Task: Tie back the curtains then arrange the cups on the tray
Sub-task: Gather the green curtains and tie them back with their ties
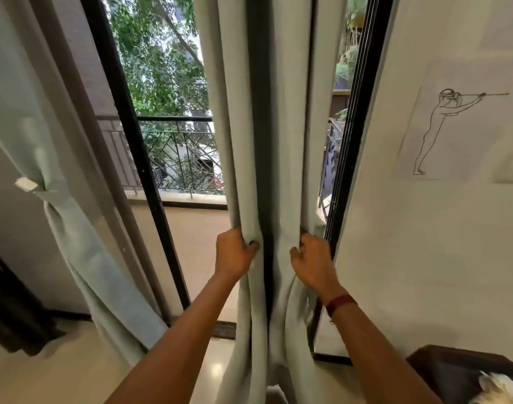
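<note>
Left hand (234, 252) and right hand (313, 259) each clench folds of the pale green curtain (287, 141) by the window frame (351, 141)

Pale green curtain (290, 141), black window frame (133, 141), maroon wristband (340, 303)

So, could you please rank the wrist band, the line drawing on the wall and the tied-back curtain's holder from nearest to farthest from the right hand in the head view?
1. Wrist band: on the right hand's own wrist, just below it.
2. Line drawing: up and to the right, on the wall.
3. Curtain holder: far left, where the other curtain is already tied back.
</note>
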